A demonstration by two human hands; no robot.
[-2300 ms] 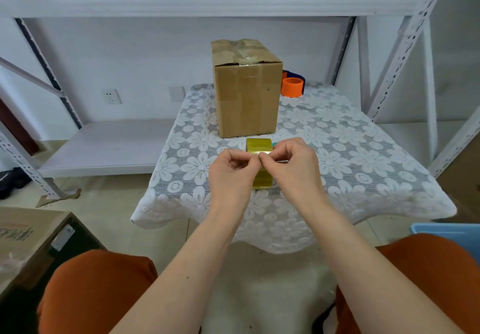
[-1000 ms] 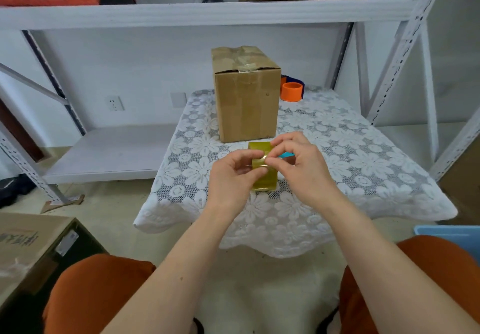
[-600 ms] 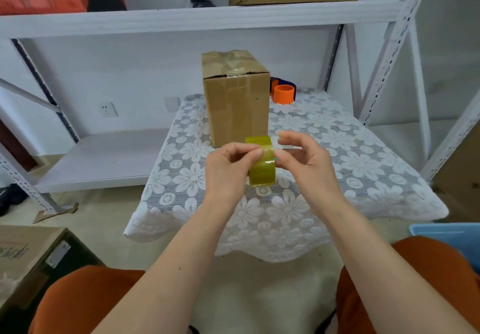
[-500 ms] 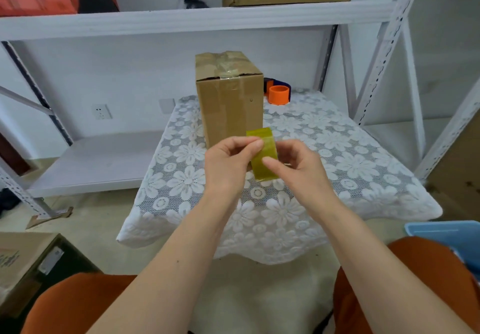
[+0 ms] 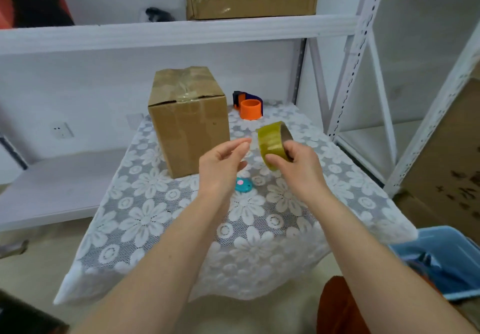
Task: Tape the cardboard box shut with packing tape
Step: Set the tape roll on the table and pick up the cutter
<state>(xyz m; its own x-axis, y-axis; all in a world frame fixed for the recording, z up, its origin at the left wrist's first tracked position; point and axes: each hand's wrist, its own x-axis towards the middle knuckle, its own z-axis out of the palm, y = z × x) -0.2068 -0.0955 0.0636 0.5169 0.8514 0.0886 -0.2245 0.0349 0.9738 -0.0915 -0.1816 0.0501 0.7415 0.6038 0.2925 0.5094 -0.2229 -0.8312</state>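
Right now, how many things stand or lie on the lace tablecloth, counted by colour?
Brown: 1, the cardboard box
Orange: 1, the orange dispenser
Teal: 1, the small teal object
Total: 3
The tape roll is held above the tablecloth, so not counted.
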